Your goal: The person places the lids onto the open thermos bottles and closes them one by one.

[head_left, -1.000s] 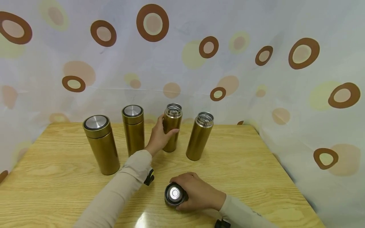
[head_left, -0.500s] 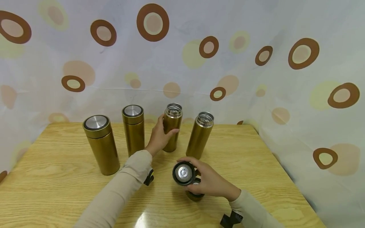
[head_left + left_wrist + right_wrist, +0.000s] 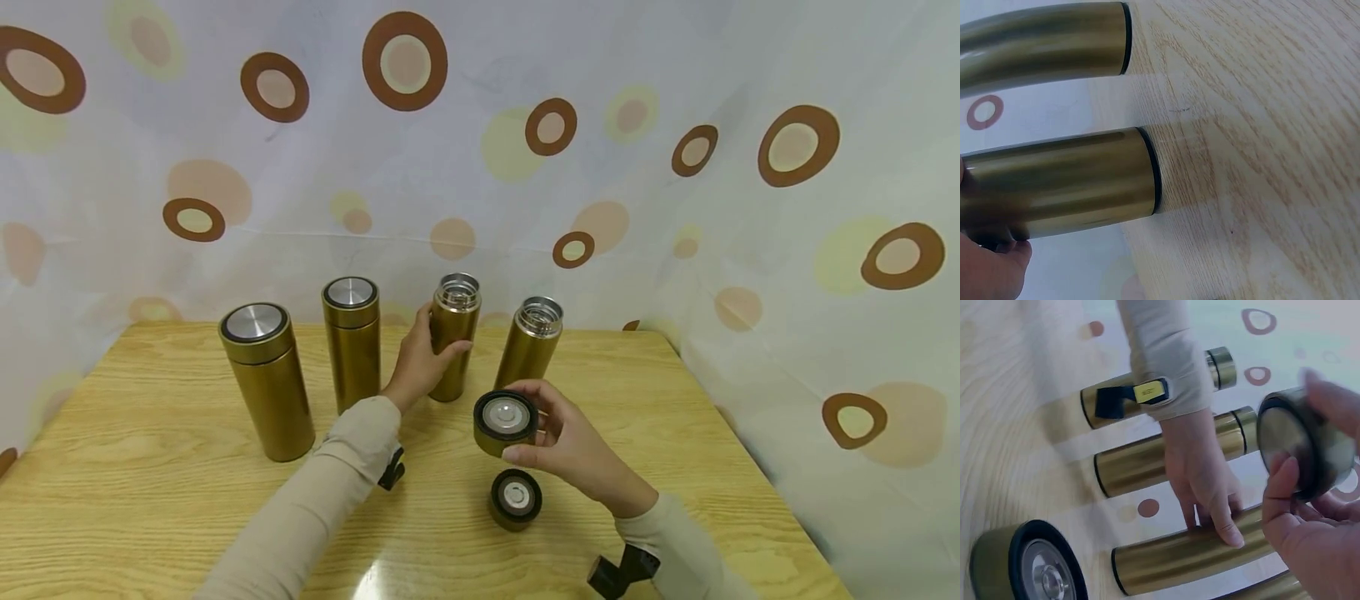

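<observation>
My left hand [image 3: 422,357] grips the upper body of a gold thermos bottle [image 3: 454,327] that stands upright on the table, its steel mouth uncovered. In the left wrist view my thumb curls at the bottle [image 3: 1079,181]. My right hand [image 3: 583,454] holds a gold and black bottle lid [image 3: 504,423] above the table, fingers and thumb at its sides, the inner side facing up in the head view. Below it on the table lies a second lid [image 3: 516,498], inner side up. Just behind the held lid stands another uncapped gold thermos [image 3: 529,354], its base hidden.
Two capped gold thermos bottles stand to the left, a wider one [image 3: 272,396] in front and a slimmer one [image 3: 354,350] close to my left forearm. The wooden table [image 3: 660,433] ends at a patterned cloth backdrop [image 3: 675,208] behind and on the right.
My right hand has lifted the lid off the table and moved it forward and right, uncovering the second lid on the table. The left hand keeps its grip on the bottle.
</observation>
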The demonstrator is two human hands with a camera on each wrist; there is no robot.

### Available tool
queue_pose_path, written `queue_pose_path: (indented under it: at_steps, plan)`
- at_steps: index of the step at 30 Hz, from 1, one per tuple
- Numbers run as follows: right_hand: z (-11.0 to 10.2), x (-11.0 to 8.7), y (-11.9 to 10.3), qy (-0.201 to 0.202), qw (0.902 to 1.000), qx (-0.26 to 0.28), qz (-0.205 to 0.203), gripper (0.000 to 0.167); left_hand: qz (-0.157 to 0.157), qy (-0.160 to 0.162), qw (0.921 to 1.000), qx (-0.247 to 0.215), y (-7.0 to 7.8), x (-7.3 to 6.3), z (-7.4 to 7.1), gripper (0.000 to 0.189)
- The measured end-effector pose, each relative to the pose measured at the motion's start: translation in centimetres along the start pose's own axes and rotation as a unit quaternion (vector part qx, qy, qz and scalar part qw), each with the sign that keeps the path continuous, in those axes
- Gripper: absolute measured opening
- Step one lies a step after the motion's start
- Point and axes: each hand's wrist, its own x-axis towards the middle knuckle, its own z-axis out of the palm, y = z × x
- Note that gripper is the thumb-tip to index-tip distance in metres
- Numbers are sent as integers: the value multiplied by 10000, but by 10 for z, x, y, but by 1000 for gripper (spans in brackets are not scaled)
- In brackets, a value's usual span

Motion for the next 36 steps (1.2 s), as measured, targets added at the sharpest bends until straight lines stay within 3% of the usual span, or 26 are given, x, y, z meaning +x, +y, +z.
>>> queue_pose_path:
  at_steps: [4,7,13,19,23,27,36]
  plan:
    - [-3,0,-2,-89,9977,537,-408,46,4,-9,10000,8,-1,0,1,84]
    - [-4,3,-5,-104,9954,840,-455,40,-17,-1,10000,14,-1,-1,1,83]
    - [-11,13,-22,156,9927,1046,-584,38,-43,-1,10000,40,-3,-1,1,83]
    - [-21,33,-46,619,9919,839,-722,43,33,14,10000,58,-4,2,1,84]
    - [-25,48,-57,976,9926,317,-643,48,99,32,9999,64,-3,2,0,83]
    - [-30,61,-63,1098,9899,-691,-570,49,73,12,10000,33,-2,1,-1,82]
    - [-42,88,-77,950,9561,-2691,-662,50,70,-10,10000,-12,-5,2,1,83]
